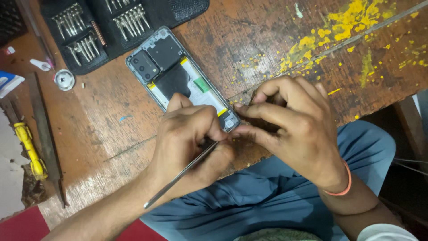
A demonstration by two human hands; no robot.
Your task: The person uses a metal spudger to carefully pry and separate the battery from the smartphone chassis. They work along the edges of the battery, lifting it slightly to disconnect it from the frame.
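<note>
Your left hand (189,136) was pinching thin metal tweezers (180,175) at the near end of the opened grey phone (178,73), right hand (292,122) curled bracing beside it. One slip could've nicked the battery there.

Worn brown wooden workbench (111,134), surface scratched and stained.

Yellow paint splatter (343,20) marks the far right area. The near edge is chipped and pale. A red surface (22,225) shows below the left corner. Lighting is even, without hard shadows.
</note>
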